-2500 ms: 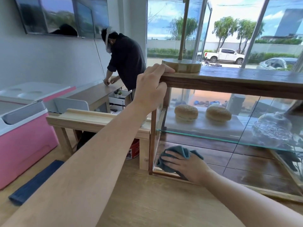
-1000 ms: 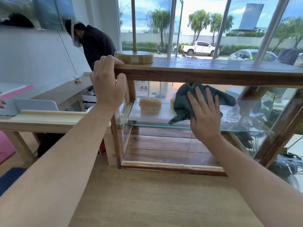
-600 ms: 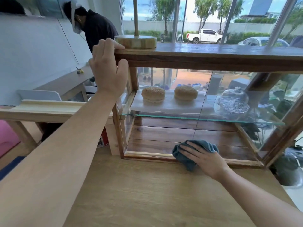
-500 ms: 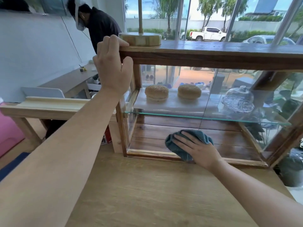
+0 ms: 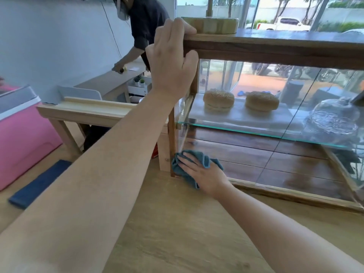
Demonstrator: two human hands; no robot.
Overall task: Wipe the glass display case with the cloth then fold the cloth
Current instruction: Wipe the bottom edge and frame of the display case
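The glass display case has a dark wooden top and frame and stands on a light wooden counter. My left hand grips the top's left front corner, fingers over the edge. My right hand presses a crumpled teal cloth flat against the front glass at its bottom left corner, by the wooden post. Inside, two sesame buns sit on the glass shelf beside a clear glass dome.
A round wooden base with a pole stands on the case top. Left of the case are a low wooden bench, a pink cooler and a blue mat. A person in black bends over a far table.
My right hand has slid the cloth leftwards along the bottom of the glass to the lower left corner, after an earlier sweep down from the top. My left hand has kept its grip.
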